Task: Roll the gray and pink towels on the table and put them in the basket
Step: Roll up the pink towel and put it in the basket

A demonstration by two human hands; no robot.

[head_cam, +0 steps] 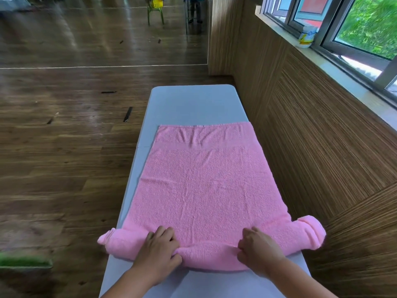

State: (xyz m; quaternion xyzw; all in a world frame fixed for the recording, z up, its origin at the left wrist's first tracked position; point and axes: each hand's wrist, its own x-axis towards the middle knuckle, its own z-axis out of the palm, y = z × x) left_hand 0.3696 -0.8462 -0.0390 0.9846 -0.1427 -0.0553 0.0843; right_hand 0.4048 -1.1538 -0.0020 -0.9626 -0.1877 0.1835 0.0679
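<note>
With both the left hand and right hand gripping the fluffy pink terry towel's rolled near edge, 2 even pushes should keep it tight.

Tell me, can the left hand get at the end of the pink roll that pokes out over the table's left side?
Probably yes. The left hand grips the rolled part of the pink towel, and that roll end pokes out beside it, past the table edge, with nothing between them.
</note>
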